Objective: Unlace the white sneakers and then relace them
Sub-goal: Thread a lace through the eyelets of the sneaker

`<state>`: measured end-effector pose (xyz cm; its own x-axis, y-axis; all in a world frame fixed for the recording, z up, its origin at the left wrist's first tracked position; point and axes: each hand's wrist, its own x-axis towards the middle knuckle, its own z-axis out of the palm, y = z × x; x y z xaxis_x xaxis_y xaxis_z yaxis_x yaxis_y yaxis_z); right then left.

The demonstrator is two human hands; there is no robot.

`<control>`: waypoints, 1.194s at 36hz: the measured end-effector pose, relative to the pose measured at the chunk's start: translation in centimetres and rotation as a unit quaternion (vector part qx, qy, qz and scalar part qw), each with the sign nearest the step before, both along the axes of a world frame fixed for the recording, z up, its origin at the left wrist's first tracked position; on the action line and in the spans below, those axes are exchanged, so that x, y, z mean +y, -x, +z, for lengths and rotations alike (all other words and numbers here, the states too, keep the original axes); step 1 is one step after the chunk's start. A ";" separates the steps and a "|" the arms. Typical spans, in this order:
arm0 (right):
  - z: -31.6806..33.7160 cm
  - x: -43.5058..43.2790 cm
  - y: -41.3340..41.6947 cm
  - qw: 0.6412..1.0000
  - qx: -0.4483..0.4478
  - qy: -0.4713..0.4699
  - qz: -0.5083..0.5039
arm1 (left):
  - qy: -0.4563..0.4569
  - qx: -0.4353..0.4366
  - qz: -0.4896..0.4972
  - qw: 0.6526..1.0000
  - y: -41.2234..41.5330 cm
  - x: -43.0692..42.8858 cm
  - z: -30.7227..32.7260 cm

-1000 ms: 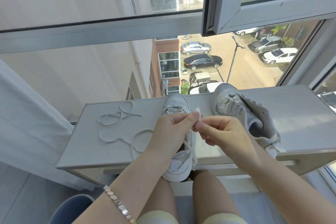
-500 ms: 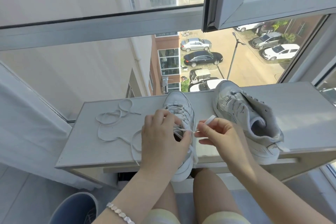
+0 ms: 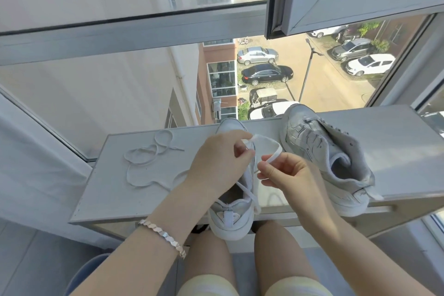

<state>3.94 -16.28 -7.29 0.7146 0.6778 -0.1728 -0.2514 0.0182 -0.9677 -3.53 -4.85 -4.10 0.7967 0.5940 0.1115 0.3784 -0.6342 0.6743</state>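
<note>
Right now the lace [image 3: 279, 149] arcs above the middle sneaker [image 3: 230, 218], which sits on the grey ledge [image 3: 115, 194] with its heel over the near edge. The left hand [image 3: 216, 163] pinches one end and the right hand [image 3: 288, 175] pinches the other. A second sneaker [image 3: 324, 158] stands to the right, and a loose lace [image 3: 140, 163] lies coiled at the left.

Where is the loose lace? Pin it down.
In the head view, the loose lace lies coiled on the grey ledge, left of the left hand and the sneaker it works on.
</note>
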 end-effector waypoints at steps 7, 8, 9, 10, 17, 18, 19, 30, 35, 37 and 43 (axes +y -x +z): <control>-0.2 0.5 0.3 1.000 0.006 -0.006 0.000 | -0.110 -0.030 0.089 0.989 1.9 -1.1 -0.9; -0.3 0.7 0.3 1.000 0.010 -0.007 -0.003 | -0.125 -0.035 0.098 0.987 2.2 -1.3 -1.4; -0.3 0.8 0.3 1.000 0.018 -0.009 -0.008 | -0.138 -0.030 0.103 0.985 2.3 -1.5 -1.9; -0.4 1.0 0.3 0.999 0.028 -0.014 -0.015 | -0.144 -0.020 0.111 0.983 2.4 -1.7 -2.4; -0.8 1.5 0.1 0.998 0.044 -0.026 -0.036 | -0.050 -0.020 0.186 0.981 1.7 -3.0 -3.6; -0.9 1.5 0.1 0.998 0.040 -0.022 -0.034 | -0.034 -0.024 0.189 0.981 1.6 -3.0 -3.6; -1.0 1.4 0.1 0.999 0.036 -0.018 -0.032 | -0.016 -0.029 0.190 0.981 1.4 -3.0 -3.7; -1.4 1.6 0.0 1.000 0.008 -0.006 -0.021 | 0.108 -0.137 0.172 0.969 2.0 -2.5 -4.4; -1.5 1.7 0.2 1.000 -0.010 -0.007 -0.026 | 0.121 -0.140 0.166 0.969 2.1 -2.3 -4.4; -1.5 1.7 0.3 0.999 -0.021 -0.006 -0.030 | 0.120 -0.139 0.165 0.969 2.1 -2.4 -4.4; -1.9 1.8 0.6 0.996 -0.076 0.015 -0.051 | 0.126 -0.147 0.160 0.968 2.1 -2.4 -4.4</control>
